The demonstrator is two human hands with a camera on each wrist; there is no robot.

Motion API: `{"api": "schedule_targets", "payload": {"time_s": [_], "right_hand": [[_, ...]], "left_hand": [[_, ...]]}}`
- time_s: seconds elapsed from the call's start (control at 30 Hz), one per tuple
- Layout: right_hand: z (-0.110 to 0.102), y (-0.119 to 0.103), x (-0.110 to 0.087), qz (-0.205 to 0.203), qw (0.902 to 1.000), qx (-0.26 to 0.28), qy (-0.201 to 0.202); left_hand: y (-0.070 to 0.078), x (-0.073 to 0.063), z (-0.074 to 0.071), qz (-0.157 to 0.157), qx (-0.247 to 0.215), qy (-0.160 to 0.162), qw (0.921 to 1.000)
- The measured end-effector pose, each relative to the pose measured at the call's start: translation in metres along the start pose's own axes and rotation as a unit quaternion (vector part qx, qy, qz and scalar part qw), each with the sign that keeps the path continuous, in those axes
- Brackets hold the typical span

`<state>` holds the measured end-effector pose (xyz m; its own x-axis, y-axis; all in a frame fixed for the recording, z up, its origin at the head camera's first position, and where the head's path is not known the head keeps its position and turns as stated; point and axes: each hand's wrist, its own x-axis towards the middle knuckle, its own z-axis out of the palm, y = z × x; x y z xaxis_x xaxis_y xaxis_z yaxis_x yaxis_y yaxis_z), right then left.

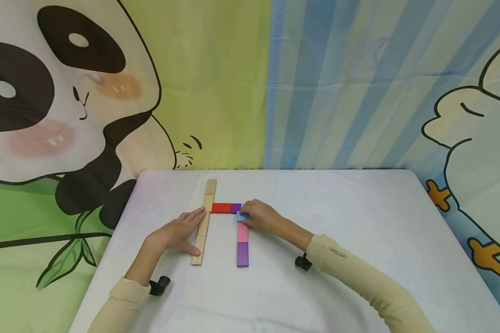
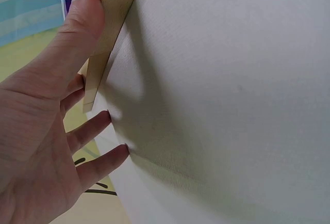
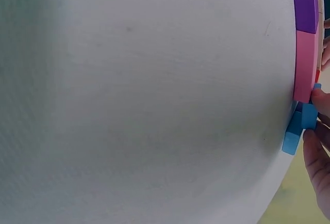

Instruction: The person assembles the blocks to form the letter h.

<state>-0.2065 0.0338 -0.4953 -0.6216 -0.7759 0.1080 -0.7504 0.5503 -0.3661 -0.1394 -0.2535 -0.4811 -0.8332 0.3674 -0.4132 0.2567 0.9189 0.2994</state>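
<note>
My left hand [image 1: 176, 234] lies spread along a row of plain wooden blocks [image 1: 202, 230], its thumb touching the nearer part and its fingertips farther up. Seen from the left wrist, the thumb presses the wood [image 2: 114, 20] while other fingertips meet the tabletop. My right hand [image 1: 264, 216] pinches a small blue block [image 3: 309, 116] between thumb and fingers. Right beside it is a second blue block [image 3: 292, 135], on the table. A pink block [image 1: 242, 232] and a purple block [image 1: 242, 255] run toward me from the pinched one. Fingers partly hide this corner in the head view.
A red block [image 1: 221, 208] and a small purple block [image 1: 235, 208] bridge the wooden row and the blue corner. Everything lies on a white-covered table [image 1: 358, 208]. Behind it hangs a cartoon curtain [image 1: 216, 83] with a panda.
</note>
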Motion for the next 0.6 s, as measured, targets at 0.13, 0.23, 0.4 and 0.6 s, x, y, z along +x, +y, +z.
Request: {"api": "schedule_targets", "payload": {"time_s": [0.13,0.23,0.4,0.6], "right_hand": [[0.0014,0.0022,-0.0010,-0.006,1.0000,0.004,0.005],[0.0022,0.0033,-0.0017,-0.007,0.9999,0.009,0.005],[0.0021,0.0038,-0.0033,-0.005,0.9999,0.008,0.006],[0.0006,0.0047,-0.0044,-0.014,0.9998,0.011,0.012]], "left_hand": [[0.0000,0.0001,0.0004,-0.001,-0.001,-0.002,1.0000],[0.0000,0.0002,0.0009,-0.001,-0.002,-0.003,1.0000],[0.0005,-0.0001,0.0009,-0.001,0.002,-0.003,1.0000],[0.0006,0.0005,0.0007,-0.001,0.003,0.000,1.0000]]}}
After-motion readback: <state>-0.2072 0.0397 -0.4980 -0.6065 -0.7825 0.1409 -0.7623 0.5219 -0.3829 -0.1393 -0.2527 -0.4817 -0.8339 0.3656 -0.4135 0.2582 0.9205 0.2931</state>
